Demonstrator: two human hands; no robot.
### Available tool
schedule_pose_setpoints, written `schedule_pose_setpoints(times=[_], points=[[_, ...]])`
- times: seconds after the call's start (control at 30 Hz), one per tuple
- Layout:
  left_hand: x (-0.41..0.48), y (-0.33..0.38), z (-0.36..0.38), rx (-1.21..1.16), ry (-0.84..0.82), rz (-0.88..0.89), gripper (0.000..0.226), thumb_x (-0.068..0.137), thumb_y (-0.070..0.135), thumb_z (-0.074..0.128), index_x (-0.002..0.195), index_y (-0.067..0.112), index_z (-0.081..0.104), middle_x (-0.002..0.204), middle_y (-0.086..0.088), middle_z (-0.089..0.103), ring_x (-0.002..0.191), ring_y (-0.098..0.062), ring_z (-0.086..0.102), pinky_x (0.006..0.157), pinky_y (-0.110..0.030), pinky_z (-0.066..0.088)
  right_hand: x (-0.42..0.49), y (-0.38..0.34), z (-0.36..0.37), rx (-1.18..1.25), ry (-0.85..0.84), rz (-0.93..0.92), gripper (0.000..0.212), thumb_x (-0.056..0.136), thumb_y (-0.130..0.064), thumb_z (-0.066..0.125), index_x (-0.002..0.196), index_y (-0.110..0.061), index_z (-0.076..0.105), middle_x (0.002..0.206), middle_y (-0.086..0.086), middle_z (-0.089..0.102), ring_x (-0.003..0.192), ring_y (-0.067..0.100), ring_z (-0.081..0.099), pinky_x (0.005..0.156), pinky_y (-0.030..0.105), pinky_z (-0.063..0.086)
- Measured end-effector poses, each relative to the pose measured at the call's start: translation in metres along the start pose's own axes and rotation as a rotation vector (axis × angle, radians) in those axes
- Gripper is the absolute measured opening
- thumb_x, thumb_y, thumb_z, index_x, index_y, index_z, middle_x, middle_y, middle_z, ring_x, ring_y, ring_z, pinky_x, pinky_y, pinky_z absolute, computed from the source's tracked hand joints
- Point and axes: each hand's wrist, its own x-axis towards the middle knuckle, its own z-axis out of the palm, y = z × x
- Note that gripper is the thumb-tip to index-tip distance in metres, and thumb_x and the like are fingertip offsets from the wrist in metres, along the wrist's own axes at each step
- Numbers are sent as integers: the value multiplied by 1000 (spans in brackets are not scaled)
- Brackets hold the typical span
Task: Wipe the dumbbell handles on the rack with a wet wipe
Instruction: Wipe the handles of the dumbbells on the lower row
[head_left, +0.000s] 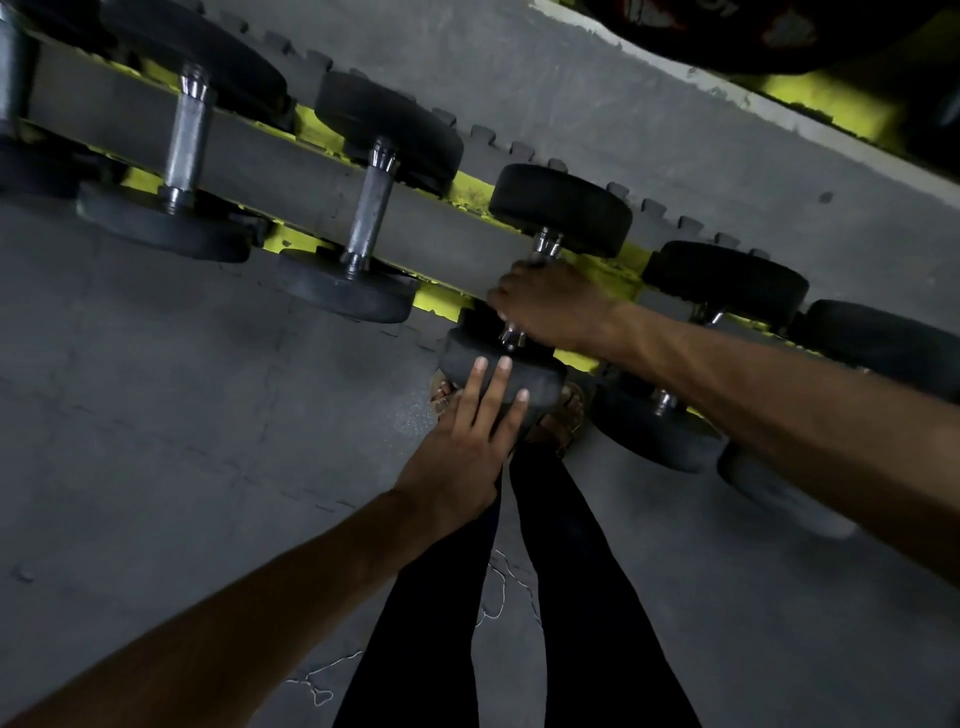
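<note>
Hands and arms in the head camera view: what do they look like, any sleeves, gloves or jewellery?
Both arms are bare as far as the frame shows: no sleeves, gloves, watch or bracelets. The left hand shows short nails and no rings; none are visible on the right hand either. The legs wear black trousers.

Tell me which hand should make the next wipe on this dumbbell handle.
Right. The right hand grips the handle between the two heads, while the left hand lies flat on the near head, probably steadying it.
</note>
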Motion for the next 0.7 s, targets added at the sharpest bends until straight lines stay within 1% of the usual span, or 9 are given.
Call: schedule_pose_setpoints(times=[0.07,0.13,0.2,0.3,0.4,0.47,0.6,0.63,0.7], points=[[0,1,0,0,-5,-1,94,92,29,50,164,8,-5,163,-31,-28,154,-51,-17,126,-56,20,-3,12,-7,-117,44,146,7,85,-11,65,90,-15,61,86,5,64,87,25,64,49,30,39],[-1,1,0,-5,8,-11,93,93,29,50,165,8,-5,163,-31,-29,154,-51,-17,126,-57,19,-5,3,-9,-123,26,195,17,89,-9,47,96,-12,62,95,8,64,101,27,62,52,33,37],[0,2,0,-1,27,-15,89,94,27,48,165,7,-2,163,-32,-28,154,-52,-16,126,-58,19,-4,-15,-6,-33,-83,26,27,94,-11,39,105,-9,64,104,12,64,107,33,59,60,38,40],[-1,3,2,2,40,-21,89,94,25,48,165,6,-2,163,-32,-28,154,-52,-17,126,-58,17,3,-16,-11,5,-218,-115,21,96,-18,46,100,-11,66,98,11,64,94,34,61,63,39,49],[-1,2,3,19,47,-28,93,95,30,53,164,7,-4,162,-32,-29,154,-52,-16,126,-57,13,10,10,-5,-24,-135,16,6,89,-13,62,92,-10,66,94,14,66,89,34,60,68,46,55],[-2,2,3,9,50,-30,95,94,33,54,165,7,-4,163,-32,-30,154,-52,-18,126,-56,13,8,17,6,-5,-92,-16,8,83,-7,69,88,-7,64,89,15,63,87,35,57,65,49,55],[-3,2,2,-4,41,-36,101,92,37,60,165,8,-3,162,-30,-33,153,-50,-21,127,-56,15,4,7,1,-21,-163,-374,7,90,-9,56,92,-12,62,92,10,63,99,33,51,65,50,54],[-3,2,1,-3,37,-36,101,92,37,61,165,8,-3,162,-30,-33,153,-50,-21,127,-56,15,3,8,-3,-23,-169,-407,10,90,-10,53,92,-13,62,93,10,63,101,33,50,66,50,53],[-3,2,0,3,30,-33,102,93,39,61,165,8,-4,161,-30,-33,153,-50,-20,126,-56,14,1,17,-7,-47,-105,-318,18,91,-14,46,94,-16,64,95,7,64,103,31,52,68,48,53]])
